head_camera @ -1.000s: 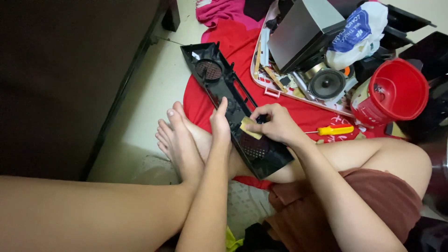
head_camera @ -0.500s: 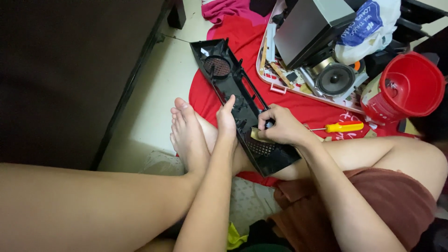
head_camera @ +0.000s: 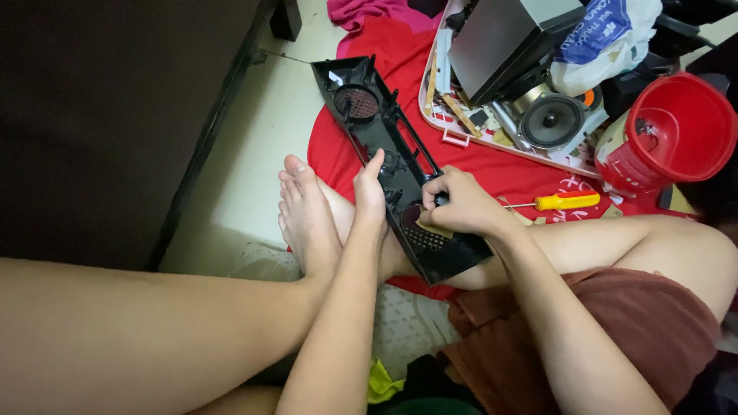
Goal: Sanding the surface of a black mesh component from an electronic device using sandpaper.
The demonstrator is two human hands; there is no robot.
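Note:
A long black plastic panel [head_camera: 384,146] with two round mesh grilles lies across my foot and a red cloth [head_camera: 492,165]. My left hand [head_camera: 370,192] grips the panel's left edge near its middle, thumb up. My right hand [head_camera: 457,204] rests on the panel's lower part with fingers curled around a small tan piece pressed onto it; the piece is mostly hidden by the fingers. My bare feet [head_camera: 307,215] lie just left of the panel.
A yellow-handled screwdriver [head_camera: 557,202] lies on the cloth right of my right hand. Beyond it stand a white tray [head_camera: 461,140] with a grey box [head_camera: 507,38] and a round speaker [head_camera: 552,121], and a red bucket [head_camera: 676,131]. Dark furniture [head_camera: 115,115] fills the left.
The view has shifted so the panel sits more central. My right hand has pressed lower onto the panel, covering the tan piece that showed a second ago. My left hand keeps its grip.

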